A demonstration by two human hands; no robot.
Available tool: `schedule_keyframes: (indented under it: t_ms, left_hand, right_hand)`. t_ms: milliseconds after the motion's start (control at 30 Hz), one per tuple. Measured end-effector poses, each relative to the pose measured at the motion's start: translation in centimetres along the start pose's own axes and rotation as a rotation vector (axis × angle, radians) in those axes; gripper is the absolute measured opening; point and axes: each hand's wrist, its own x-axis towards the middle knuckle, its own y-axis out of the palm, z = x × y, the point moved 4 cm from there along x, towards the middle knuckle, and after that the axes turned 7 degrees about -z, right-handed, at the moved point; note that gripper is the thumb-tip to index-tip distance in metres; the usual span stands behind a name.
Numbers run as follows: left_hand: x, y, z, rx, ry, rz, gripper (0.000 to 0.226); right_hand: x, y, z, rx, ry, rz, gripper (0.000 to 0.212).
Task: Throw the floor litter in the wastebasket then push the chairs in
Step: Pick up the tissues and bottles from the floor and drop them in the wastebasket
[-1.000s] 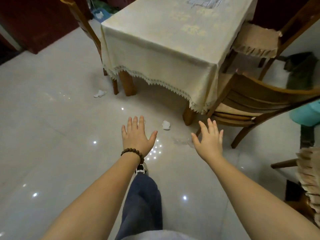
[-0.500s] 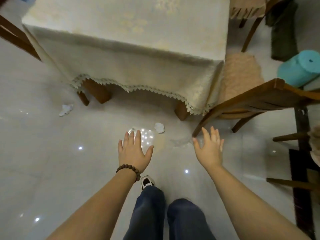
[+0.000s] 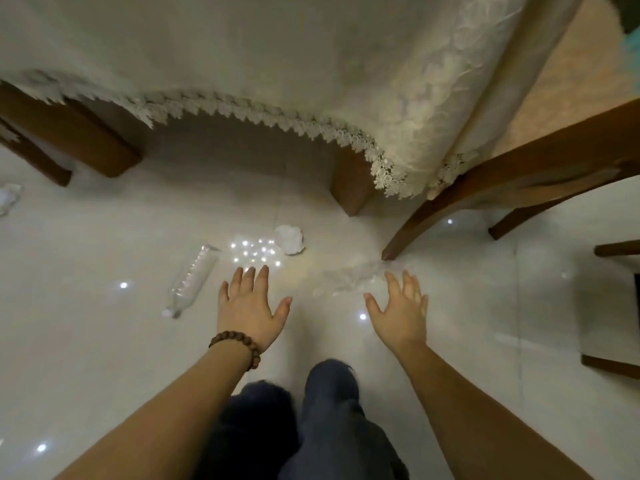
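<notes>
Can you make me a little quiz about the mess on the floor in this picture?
1. True or false: the left hand is holding the clear plastic bottle.
2. Which litter lies nearest the right hand? A) the crumpled white paper ball B) the clear plastic wrapper C) the paper scrap at the far left
3. Fill in: the bottle lies on its ____ on the floor.

Key:
1. False; both hands are open and hold nothing.
2. B; the wrapper lies just beyond the right hand's fingers, by the chair leg.
3. Side.
</notes>
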Motion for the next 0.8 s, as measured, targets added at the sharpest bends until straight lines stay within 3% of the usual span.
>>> schedule_keyframes:
  t_ms: [233,433,533,633,800]
  left_hand:
    - [10.6,17.0,-0.1,-0.002,0.006,0.002,0.074]
    - [17.9,24.1,0.2,-0.078,-0.024,-0.110,0.085]
    - [20.6,25.6,0.5,-0.052,-0.021,-0.137,0.090]
    - [22.2,26.9,1.0,-0.038,-0.037,-0.152,0.096]
    - [24.7,27.9,0.9,-0.101,-0.016,-0.171,0.104]
  right_hand:
    - [9.4,15.9,-5.1,-0.091,0.059,-0.018,0.091]
    - [14.5,23.7,-6.4,-0.075,0.169,-0.057,0.112]
    - [15.1,26.6,-5.9,-0.026,0.154,-0.025,0.105]
    - [15.3,28.5,-4.8,-0.009,0.003,-0.031,0.094]
    - [16.0,28.7,-3.6,0.044,-0.209,-0.198,0.059]
